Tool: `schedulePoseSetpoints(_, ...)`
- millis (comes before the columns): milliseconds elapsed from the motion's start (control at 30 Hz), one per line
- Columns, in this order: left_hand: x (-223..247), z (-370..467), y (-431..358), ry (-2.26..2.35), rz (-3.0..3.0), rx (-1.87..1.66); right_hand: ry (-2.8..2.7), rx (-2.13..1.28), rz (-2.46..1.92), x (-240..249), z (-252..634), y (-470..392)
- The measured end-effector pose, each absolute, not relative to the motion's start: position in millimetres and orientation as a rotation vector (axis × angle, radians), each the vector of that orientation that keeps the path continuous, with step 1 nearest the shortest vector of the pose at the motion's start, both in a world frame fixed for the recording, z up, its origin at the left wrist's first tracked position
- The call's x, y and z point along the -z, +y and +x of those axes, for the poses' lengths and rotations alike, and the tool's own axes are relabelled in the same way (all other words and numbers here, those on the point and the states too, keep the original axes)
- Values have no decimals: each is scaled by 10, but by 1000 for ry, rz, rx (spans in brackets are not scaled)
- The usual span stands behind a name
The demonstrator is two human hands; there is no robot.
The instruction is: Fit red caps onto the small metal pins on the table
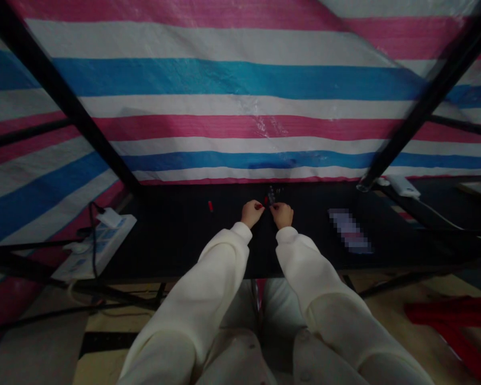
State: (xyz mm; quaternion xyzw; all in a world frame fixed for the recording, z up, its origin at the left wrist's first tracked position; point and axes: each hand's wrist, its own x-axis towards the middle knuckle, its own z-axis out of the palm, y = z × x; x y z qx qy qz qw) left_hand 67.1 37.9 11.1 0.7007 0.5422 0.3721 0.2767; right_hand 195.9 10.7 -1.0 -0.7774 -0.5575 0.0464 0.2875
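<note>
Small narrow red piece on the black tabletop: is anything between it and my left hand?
Nothing visible stands between the small narrow red piece and your left hand, just bare black tabletop. The dark, knobbly cluster sits on that hand's far side, by the right hand, outside that path.

Both forearms are extended forward and angled inward, covered by white sleeves to the wrists. The left hand [252,213] is positioned just beside the right hand [282,214], a narrow gap being left between them. The fingers of each hand are curled toward the opposite hand.
</note>
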Motion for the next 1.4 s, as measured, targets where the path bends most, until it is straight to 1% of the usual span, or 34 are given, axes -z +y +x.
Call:
schedulePoseSetpoints(267,-88,829,423,1686,2062,-842,-1495,-128,-2067,3,1964,95)
schedulePoseSetpoints(467,-49,864,402,1675,1999,-976,-1496,-131,-2028,9,1967,98)
schedulePoseSetpoints(633,-71,811,373,1542,1804,-1074,-1490,-142,-2018,4,1968,97)
schedulePoseSetpoints(867,-240,522,59,1301,1675,-1493,-1392,-186,-1959,-34,1943,57)
schedulePoseSetpoints(933,-312,391,-47,1325,1526,-1640,-1292,-205,-1906,-48,1925,33)
schedulePoseSetpoints(1033,-361,177,-104,1410,1207,-1955,-1143,-209,-1809,-80,1907,-14)
schedulePoseSetpoints(1100,-329,46,-59,1425,1052,-2065,-1094,-196,-1760,-113,1904,-45)
schedulePoseSetpoints(1267,-141,-142,171,1369,789,-1965,-1023,-166,-1654,-243,1869,-119)
schedulePoseSetpoints(1400,-62,-184,286,1311,700,-1891,-982,-186,-1530,-327,1719,-210)
